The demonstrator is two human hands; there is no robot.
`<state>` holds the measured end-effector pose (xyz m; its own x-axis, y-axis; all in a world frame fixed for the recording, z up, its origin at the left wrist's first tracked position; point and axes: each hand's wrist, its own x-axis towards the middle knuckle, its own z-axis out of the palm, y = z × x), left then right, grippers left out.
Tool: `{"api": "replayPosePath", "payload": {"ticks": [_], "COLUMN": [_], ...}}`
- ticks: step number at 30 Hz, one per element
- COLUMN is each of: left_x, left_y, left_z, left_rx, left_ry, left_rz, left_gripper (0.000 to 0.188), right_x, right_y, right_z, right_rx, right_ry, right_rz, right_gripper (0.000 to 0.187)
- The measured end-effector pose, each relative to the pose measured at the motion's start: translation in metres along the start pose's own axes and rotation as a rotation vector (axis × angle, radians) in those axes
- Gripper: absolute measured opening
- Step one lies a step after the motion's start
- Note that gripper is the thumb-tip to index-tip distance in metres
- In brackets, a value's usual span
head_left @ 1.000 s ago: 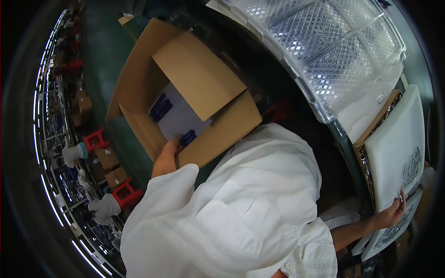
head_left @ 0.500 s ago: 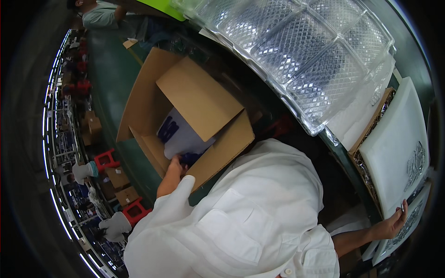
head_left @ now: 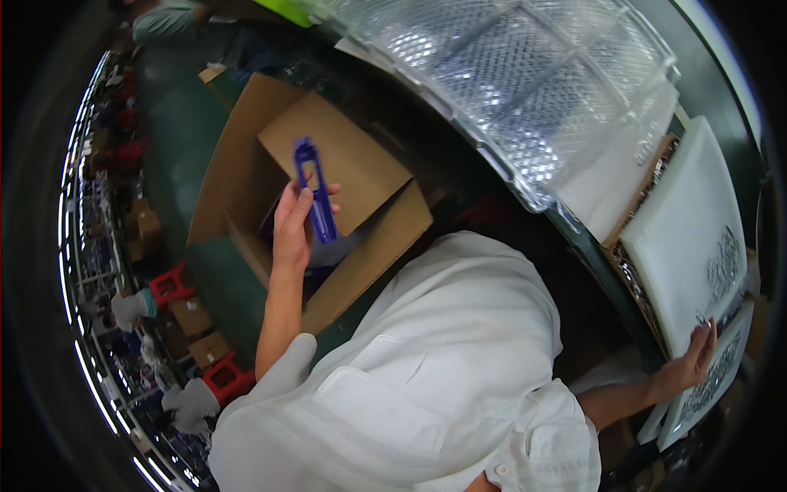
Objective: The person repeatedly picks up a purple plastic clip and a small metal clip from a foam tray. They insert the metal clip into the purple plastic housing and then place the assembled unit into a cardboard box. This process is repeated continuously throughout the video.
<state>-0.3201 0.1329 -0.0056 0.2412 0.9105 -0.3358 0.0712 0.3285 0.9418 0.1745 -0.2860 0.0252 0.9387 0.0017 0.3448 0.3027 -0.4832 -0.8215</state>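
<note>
My left hand (head_left: 293,225) grips a long, narrow blue plastic part (head_left: 316,190) with an opening along it, held up over an open cardboard box (head_left: 369,275). Inside the box, partly hidden by my hand and a flap, are a pale sheet (head_left: 344,246) and more blue pieces. Far to the right, my right hand (head_left: 695,361) is beside a white foam-like slab (head_left: 680,238) that bears a pile of small shiny metal pieces (head_left: 725,264). Its fingers look drawn together near the slab's lower edge; whatever they hold is too small to make out.
Clear plastic compartment trays (head_left: 525,82) lie at the back right. A second tray of small pieces (head_left: 709,385) sits below the slab. Another person (head_left: 164,20) is at the far left, with red stools (head_left: 170,284) and cardboard boxes (head_left: 209,348) lower down.
My left hand has risen out of the box, lifting the blue plastic part into sight. My right hand has shifted slightly upward by the slab. The whole view has moved a little.
</note>
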Motion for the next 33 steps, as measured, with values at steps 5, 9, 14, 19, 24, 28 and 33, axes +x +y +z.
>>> {"api": "replayPosePath", "payload": {"ticks": [5, 9, 14, 19, 24, 28, 33], "left_x": [-0.012, -0.037, -0.068, -0.085, -0.095, -0.095, -0.092], "left_y": [0.027, 0.032, 0.025, 0.014, 0.0, -0.004, -0.006], "left_z": [0.128, 0.226, 0.286, 0.305, 0.308, 0.31, 0.312], "left_rx": [-0.226, -0.161, -0.018, 0.116, 0.109, 0.108, 0.126], "left_ry": [-0.562, -0.922, -1.276, -1.352, -1.304, -1.297, -1.273], "left_rz": [-0.112, -0.369, -0.485, -0.455, -0.335, -0.296, -0.326], "left_gripper": [0.056, 0.06, 0.056, 0.044, 0.038, 0.037, 0.038], "right_x": [-0.024, -0.062, -0.086, -0.097, -0.107, -0.102, -0.098], "right_y": [-0.018, -0.079, -0.111, -0.111, -0.111, -0.106, -0.106], "right_z": [0.004, 0.017, 0.023, 0.022, 0.027, 0.033, 0.04], "right_rx": [0.379, 0.725, 0.683, 0.33, 0.032, -0.071, -0.123], "right_ry": [-0.025, -0.342, -0.428, -0.34, -0.258, -0.269, -0.307], "right_rz": [0.065, -0.1, -0.036, -0.216, -0.243, -0.348, -0.388], "right_gripper": [0.025, 0.022, 0.028, 0.023, 0.019, 0.02, 0.016]}}
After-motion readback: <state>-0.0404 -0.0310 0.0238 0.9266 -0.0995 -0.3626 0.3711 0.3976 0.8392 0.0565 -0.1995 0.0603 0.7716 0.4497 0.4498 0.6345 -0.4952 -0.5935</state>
